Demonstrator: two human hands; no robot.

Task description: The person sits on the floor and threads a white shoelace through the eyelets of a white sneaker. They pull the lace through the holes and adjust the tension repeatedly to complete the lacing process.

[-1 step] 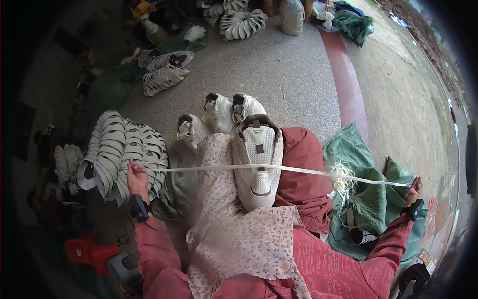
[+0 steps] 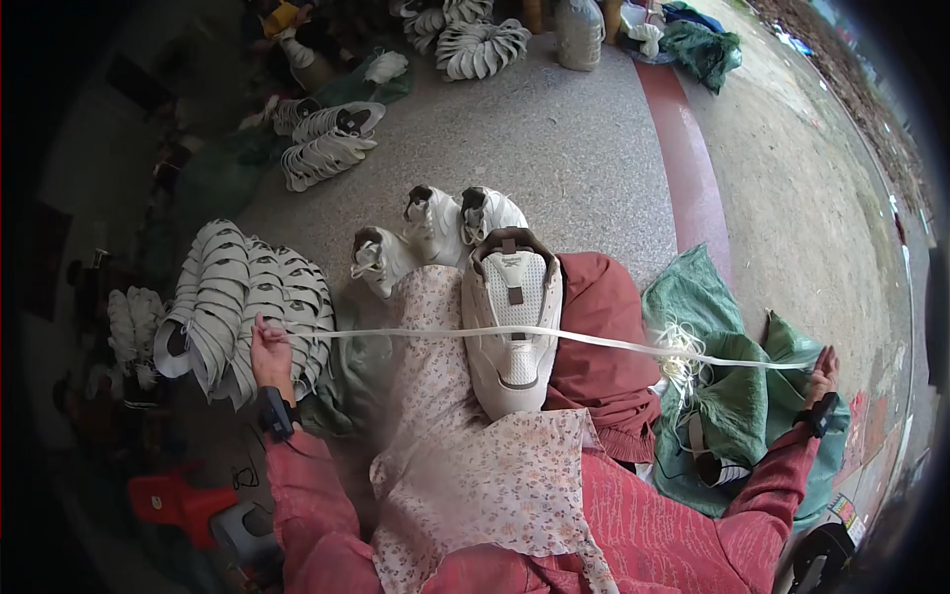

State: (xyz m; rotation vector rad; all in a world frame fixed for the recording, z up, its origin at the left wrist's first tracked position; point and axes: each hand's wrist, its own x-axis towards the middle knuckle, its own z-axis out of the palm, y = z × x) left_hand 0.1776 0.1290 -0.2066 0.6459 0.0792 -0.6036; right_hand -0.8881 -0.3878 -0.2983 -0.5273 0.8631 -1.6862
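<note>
Item, hands: we find the left hand point(image 2: 269, 354) closed on one end of a flat white lace point(image 2: 416, 333), and the right hand point(image 2: 821, 373) far out at the other end, seemingly pinching it, though its fingers sit near the bent rim and we cannot tell the grip exactly. Both arms are spread wide, and each wrist carries a dark band. Item, lace: drawn taut across the lap, crossing the middle of a white shoe point(image 2: 512, 332) that lies toe toward us on a floral cloth point(image 2: 465, 465), with a dark red cloth point(image 2: 599, 327) just beside it. Change: set against the earlier picture we record none; lace, shoe and hands match, so the work stands at the same stretched-out point. Item, surroundings: a tangle of loose white laces point(image 2: 678, 356) on a green sack point(image 2: 732, 396) under the right arm; a fanned stack of white shoe parts point(image 2: 237, 297) by the left hand; three more white shoes point(image 2: 435, 233) on the speckled floor point(image 2: 584, 148) beyond the lap; further stacks point(image 2: 327, 148) farther off. Not determined: whether the lace passes through the shoe's eyelets or merely lies over it; what the sack holds beneath its folds; the dark left margin, where only a red stool point(image 2: 173, 500) reads clearly.
</note>
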